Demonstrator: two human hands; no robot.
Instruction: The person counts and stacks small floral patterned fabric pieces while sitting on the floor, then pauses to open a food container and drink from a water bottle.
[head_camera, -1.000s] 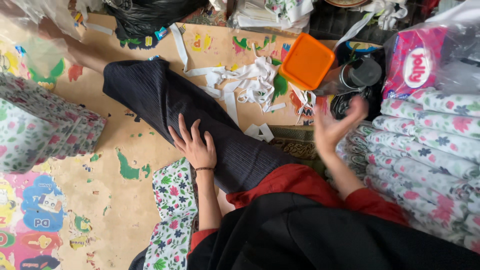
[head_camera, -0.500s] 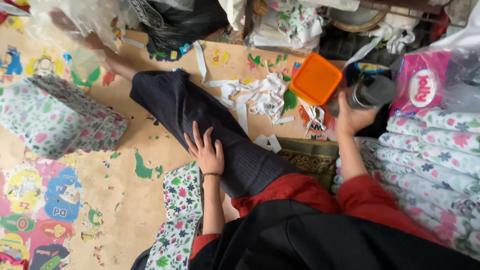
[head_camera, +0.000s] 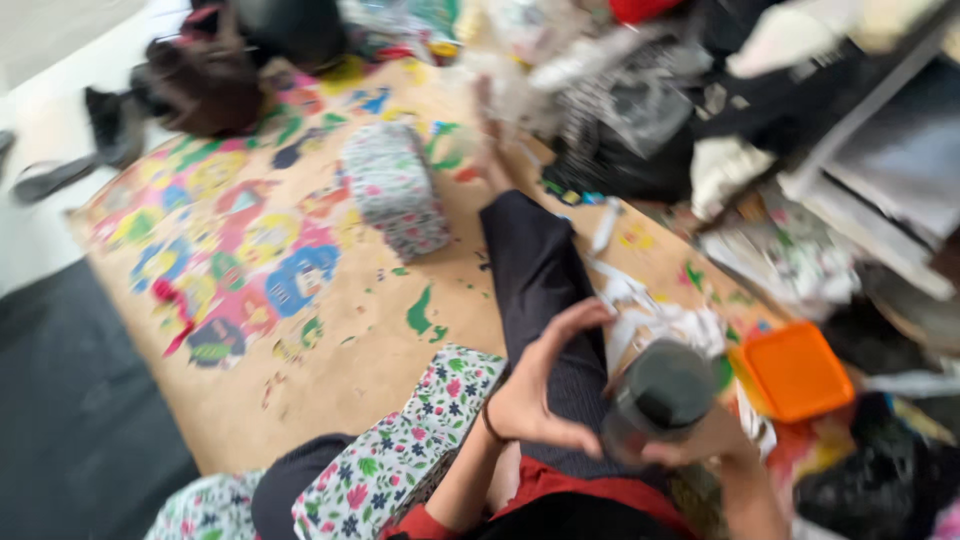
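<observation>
Dark round bottle clasped in right hand; left hand curved open beside it, floral cloth below.

Blurred. Right hand gripping dark bottle from below; left hand curved just beside its cap, fingers spread. Orange lid near on patterned mat, by white paper scraps. Floral fabric under left forearm. Wrapped box well apart.

Floral-wrapped boxy package on the colourful mat, beyond the outstretched leg.
</observation>
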